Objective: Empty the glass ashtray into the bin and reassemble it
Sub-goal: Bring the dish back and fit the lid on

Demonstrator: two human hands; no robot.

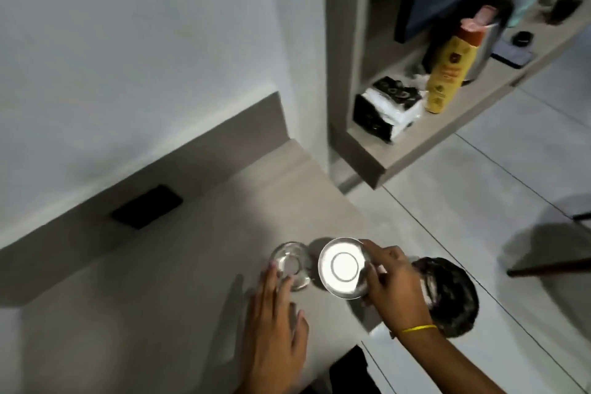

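Our right hand (391,278) pinches the metal lid (343,267) just right of the glass bowl (292,265); left hand (276,320) spread, fingertips touching it.

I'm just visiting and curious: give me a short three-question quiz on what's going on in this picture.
1. True or false: the right hand holds the round metal dish.
2. Which sits on the counter at the left hand's fingertips? A) glass ashtray base B) yellow bottle C) phone
3. Where is the black-lined bin?

Key: 1. True. 2. A. 3. On the floor, right of the counter, beyond the right hand.
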